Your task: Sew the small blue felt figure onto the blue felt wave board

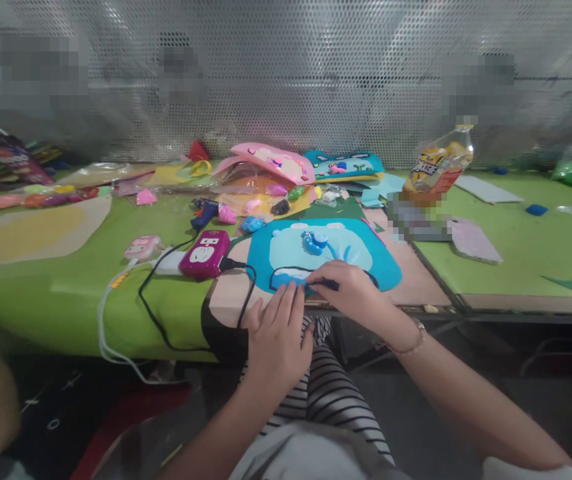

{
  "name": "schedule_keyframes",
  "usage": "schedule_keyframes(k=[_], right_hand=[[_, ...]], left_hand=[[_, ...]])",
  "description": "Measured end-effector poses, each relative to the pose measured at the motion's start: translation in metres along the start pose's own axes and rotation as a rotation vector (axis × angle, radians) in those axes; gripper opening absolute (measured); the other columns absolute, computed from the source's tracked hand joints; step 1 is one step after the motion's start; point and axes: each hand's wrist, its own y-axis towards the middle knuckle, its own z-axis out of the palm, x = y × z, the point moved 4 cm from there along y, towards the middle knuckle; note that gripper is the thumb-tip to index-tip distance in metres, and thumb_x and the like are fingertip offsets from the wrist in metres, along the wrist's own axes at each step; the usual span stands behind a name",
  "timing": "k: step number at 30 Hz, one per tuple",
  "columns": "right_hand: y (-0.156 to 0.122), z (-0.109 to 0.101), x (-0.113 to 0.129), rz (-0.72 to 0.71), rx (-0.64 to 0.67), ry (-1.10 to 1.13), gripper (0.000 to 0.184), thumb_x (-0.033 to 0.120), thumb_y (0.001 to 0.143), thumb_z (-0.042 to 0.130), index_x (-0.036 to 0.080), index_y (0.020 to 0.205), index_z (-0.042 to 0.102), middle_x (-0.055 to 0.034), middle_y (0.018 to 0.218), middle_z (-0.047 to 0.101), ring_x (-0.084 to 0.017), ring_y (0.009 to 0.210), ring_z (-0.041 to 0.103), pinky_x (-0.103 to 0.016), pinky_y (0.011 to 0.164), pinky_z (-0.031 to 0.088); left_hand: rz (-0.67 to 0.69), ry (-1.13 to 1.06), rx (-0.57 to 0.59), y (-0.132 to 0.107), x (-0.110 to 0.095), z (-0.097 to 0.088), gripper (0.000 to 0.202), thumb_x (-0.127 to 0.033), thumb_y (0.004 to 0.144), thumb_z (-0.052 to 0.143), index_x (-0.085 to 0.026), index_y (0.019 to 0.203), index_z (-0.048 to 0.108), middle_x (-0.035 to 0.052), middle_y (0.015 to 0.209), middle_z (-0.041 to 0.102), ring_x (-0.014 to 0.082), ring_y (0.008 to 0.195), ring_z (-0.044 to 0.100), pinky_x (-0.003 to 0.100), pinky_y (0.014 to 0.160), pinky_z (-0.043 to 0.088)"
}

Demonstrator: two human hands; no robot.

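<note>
1. Blue sheet (pixel 390 265): flat on table (pixel 506 280), front edge, directly before wearer.
2. L hand (pixel 281 328): fingers extended, tips resting on sheet's near edge; no grasp seen.
3. R hand (pixel 350 292): fingers curled, apparently pinching dark strip (pixel 330 284) at sheet's near side. Can't tell if strip is loose or stuck down.
4. Handling (est.): sheet light, thin, bendy; best held by bare R margin, supported underneath.
5. Strip prob. soft, light, easily stretched/dented; light fingertip pinch, approx. mid-length.
6. Snail figure (pixel 315 242) stands proud of sheet, prob. fragile; avoid gripping there.
7. Black cable (pixel 255 279) just beside sheet's L edge; poss. snag.
</note>
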Motion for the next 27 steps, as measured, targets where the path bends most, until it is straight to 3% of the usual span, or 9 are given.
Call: schedule_keyframes(k=[21,27], right_hand=[[-0.011,-0.001,0.001,-0.035,-0.014,-0.082,0.025,0.009,0.081,0.052,0.020,0.098,0.066,-0.0070,0.092,0.069,-0.020,0.088,0.062,-0.037,0.078,0.052],[-0.011,0.002,0.004,-0.120,-0.021,-0.260,0.025,0.011,0.084,0.047,0.016,0.102,0.064,-0.0109,0.095,0.069,-0.024,0.088,0.062,-0.041,0.080,0.051]], left_hand=[[0.021,0.091,0.013,0.001,-0.006,0.002,0.041,-0.034,0.086,0.047,-0.022,0.124,0.056,0.0069,0.134,0.050,0.0260,0.121,0.045,0.045,0.097,0.027],[0.023,0.091,0.004,-0.001,-0.006,0.003,0.041,-0.035,0.088,0.042,-0.022,0.125,0.054,0.0073,0.136,0.048,0.0255,0.122,0.045,0.045,0.097,0.027]])
